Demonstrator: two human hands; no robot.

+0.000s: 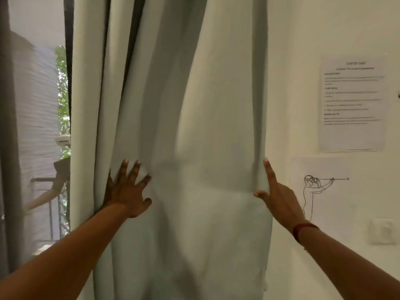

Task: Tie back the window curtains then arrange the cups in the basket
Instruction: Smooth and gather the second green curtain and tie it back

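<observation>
Progress: curtain (184, 126) hangs loose, bunched toward the wall but with no tie-back visible on it; tying appears not yet done. Cups and basket are out of view, so that part looks untouched.
Curtain: spans between both hands.
Left hand (127, 191): fingers spread, flat on the folds at its left side.
Right hand (279, 195): flat and unclenched, at its right edge.

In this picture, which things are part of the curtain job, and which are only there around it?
Part of the job:
- pale green fabric curtain
- left hand, spread flat on it
- right hand, at its right edge

Only around:
- printed white paper sheet on the wall
- line drawing of a person
- white wall switch
- window
</observation>
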